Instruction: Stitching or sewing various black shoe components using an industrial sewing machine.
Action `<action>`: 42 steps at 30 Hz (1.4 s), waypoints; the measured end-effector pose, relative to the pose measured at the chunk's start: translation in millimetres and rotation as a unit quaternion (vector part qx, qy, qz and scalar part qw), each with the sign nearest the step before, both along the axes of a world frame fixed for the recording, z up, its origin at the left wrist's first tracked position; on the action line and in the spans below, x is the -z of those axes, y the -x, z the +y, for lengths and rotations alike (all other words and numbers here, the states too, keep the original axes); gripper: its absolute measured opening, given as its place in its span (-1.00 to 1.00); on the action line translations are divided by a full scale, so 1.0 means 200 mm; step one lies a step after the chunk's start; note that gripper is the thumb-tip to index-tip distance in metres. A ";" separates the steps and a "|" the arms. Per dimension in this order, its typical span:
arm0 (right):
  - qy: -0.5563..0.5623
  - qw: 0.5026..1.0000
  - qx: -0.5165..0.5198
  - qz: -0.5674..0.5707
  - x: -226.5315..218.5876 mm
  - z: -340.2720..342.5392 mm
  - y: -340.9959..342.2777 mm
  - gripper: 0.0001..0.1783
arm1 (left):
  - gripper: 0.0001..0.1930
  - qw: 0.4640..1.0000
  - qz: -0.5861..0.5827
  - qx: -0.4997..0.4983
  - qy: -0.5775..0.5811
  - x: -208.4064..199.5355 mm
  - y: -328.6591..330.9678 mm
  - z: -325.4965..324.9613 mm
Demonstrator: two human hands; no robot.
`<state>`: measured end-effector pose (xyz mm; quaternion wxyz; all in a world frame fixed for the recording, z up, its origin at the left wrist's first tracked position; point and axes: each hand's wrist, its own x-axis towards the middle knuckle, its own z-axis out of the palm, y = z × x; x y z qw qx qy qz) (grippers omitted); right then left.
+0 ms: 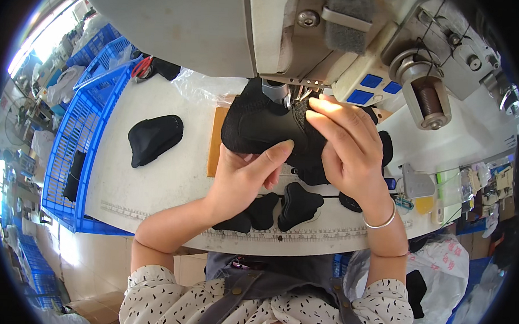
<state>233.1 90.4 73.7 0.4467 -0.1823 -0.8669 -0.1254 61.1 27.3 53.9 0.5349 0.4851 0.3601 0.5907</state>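
Observation:
A black shoe upper (266,125) lies under the presser foot (299,95) of a large sewing machine (292,37). My left hand (245,176) grips its near edge, the thumb on top and the other fingers curled beneath. Close to the presser foot, my right hand (351,145) pinches the upper's right side, fingertips on the textured edge. Part of what the right fingers hold is hidden behind them. Several more black pieces lie between my forearms, among them a curved black piece (298,206) near the table's front.
Another black upper (154,140) rests on the white table (110,179) to the left. Beside it stands a blue plastic basket (71,144); red-handled scissors (143,67) lie near its far end. A brown thread spool (427,99) sits on the machine at right. Clear plastic (202,87) lies behind.

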 end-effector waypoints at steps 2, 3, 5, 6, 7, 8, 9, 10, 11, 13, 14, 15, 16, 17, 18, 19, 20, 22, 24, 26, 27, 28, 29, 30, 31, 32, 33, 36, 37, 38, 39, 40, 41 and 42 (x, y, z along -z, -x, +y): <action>-0.002 1.000 -0.006 -0.006 0.00 0.00 -0.01 -0.59 | -0.94 1.000 0.002 -0.003 0.004 0.00 -0.02 -0.01; 0.006 1.000 -0.013 -0.007 -0.01 0.01 -0.01 -0.60 | -0.94 1.000 -0.009 -0.007 -0.009 0.00 -0.02 -0.01; 0.014 1.000 -0.018 -0.009 0.00 0.02 -0.01 -0.60 | -0.94 0.999 -0.020 -0.010 -0.022 0.00 -0.03 0.00; 0.010 1.000 -0.019 -0.009 0.00 0.02 -0.01 -0.60 | -0.94 1.000 -0.014 -0.008 -0.019 0.01 -0.02 0.00; 0.008 1.000 -0.022 -0.005 0.00 0.02 -0.01 -0.60 | -0.94 1.000 -0.007 -0.008 -0.013 0.01 -0.02 0.00; 0.008 1.000 -0.021 -0.009 0.00 0.01 -0.01 -0.60 | -0.94 1.000 -0.009 -0.008 -0.015 0.01 -0.01 0.00; 0.002 1.000 -0.017 -0.007 0.01 0.01 0.00 -0.60 | -0.94 1.000 -0.011 -0.004 -0.016 0.01 -0.01 0.01; -0.003 1.000 -0.014 -0.003 0.01 0.01 0.00 -0.59 | -0.94 1.000 -0.012 -0.001 -0.017 0.01 -0.01 0.01; -0.003 1.000 -0.014 -0.006 0.01 0.01 0.00 -0.59 | -0.94 1.000 -0.013 -0.001 -0.017 0.01 0.00 0.01; -0.008 1.000 -0.004 -0.006 0.01 0.01 0.00 -0.59 | -0.94 1.000 -0.015 0.004 -0.021 0.00 0.00 0.01; -0.010 1.000 -0.005 -0.007 0.01 0.01 0.00 -0.59 | -0.94 1.000 -0.015 0.004 -0.021 0.00 0.00 0.01; -0.001 1.000 -0.003 -0.008 0.01 0.01 0.00 -0.59 | -0.93 1.000 -0.008 0.001 -0.020 0.00 -0.01 0.01; 0.009 1.000 -0.003 -0.005 0.01 0.01 0.00 -0.58 | -0.93 1.000 0.000 -0.001 -0.023 0.00 -0.01 0.01; 0.009 1.000 -0.002 -0.007 0.00 0.01 0.00 -0.58 | -0.93 1.000 0.000 -0.003 -0.020 -0.01 -0.01 0.01; 0.007 1.000 -0.002 -0.007 0.00 0.01 0.00 -0.58 | -0.93 1.000 0.000 -0.002 -0.022 -0.01 -0.01 0.01; 0.005 1.000 -0.004 -0.004 0.00 0.01 0.00 -0.58 | -0.92 1.000 0.002 -0.001 -0.022 -0.01 0.00 0.01; 0.004 1.000 -0.002 -0.007 0.00 0.01 0.00 -0.58 | -0.92 1.000 0.000 0.001 -0.024 -0.01 0.00 0.02; 0.016 1.000 0.003 -0.004 0.00 0.01 0.00 -0.58 | -0.92 1.000 0.005 -0.006 -0.017 -0.02 0.00 0.02; 0.012 1.000 0.005 -0.008 0.00 0.01 0.01 -0.58 | -0.91 1.000 0.007 -0.004 -0.012 -0.02 0.01 0.03; 0.009 1.000 0.005 -0.008 0.00 0.00 0.01 -0.58 | -0.90 1.000 0.011 -0.001 -0.008 -0.03 0.02 0.03; 0.006 1.000 0.004 -0.005 0.00 0.00 0.01 -0.58 | -0.89 1.000 0.018 0.002 0.001 -0.03 0.03 0.03; 0.003 1.000 0.004 -0.003 0.00 0.00 0.01 -0.59 | -0.88 1.000 0.025 0.003 0.011 -0.04 0.03 0.04; 0.003 1.000 0.002 -0.002 0.00 0.00 0.01 -0.59 | -0.88 1.000 0.026 0.005 0.010 -0.04 0.03 0.03; 0.006 1.000 0.004 -0.003 0.00 -0.01 0.01 -0.59 | -0.88 1.000 0.014 0.008 0.012 -0.04 0.03 0.03; 0.010 1.000 0.007 -0.002 0.00 -0.01 0.01 -0.59 | -0.87 1.000 0.004 0.015 0.010 -0.04 0.03 0.03; 0.010 1.000 0.007 -0.004 0.00 -0.01 0.02 -0.59 | -0.87 1.000 0.004 0.011 0.015 -0.04 0.03 0.03; 0.009 1.000 0.007 0.001 0.00 -0.01 0.02 -0.59 | -0.87 1.000 0.015 0.008 0.016 -0.05 0.04 0.04; 0.008 1.000 0.009 0.005 0.01 -0.01 0.02 -0.59 | -0.85 0.999 0.026 0.013 0.016 -0.06 0.05 0.04; 0.007 1.000 0.010 0.003 0.01 -0.01 0.02 -0.59 | -0.84 0.999 0.027 0.024 0.021 -0.06 0.05 0.04; 0.008 1.000 0.009 0.002 0.01 0.00 0.02 -0.59 | -0.84 0.999 0.022 0.019 0.015 -0.06 0.05 0.04; -0.020 1.000 0.002 0.003 0.01 0.02 0.02 -0.59 | -0.83 1.000 0.016 0.006 0.027 -0.06 0.04 0.04; -0.048 0.999 -0.002 0.005 0.02 0.03 0.02 -0.58 | -0.81 0.999 0.012 -0.010 0.047 -0.06 0.04 0.04; -0.047 0.999 -0.006 0.002 0.02 0.03 0.02 -0.58 | -0.81 0.999 0.006 -0.009 0.039 -0.05 0.03 0.04; -0.045 0.999 -0.008 0.002 0.02 0.03 0.02 -0.59 | -0.80 0.998 0.003 -0.048 0.030 -0.04 0.03 0.05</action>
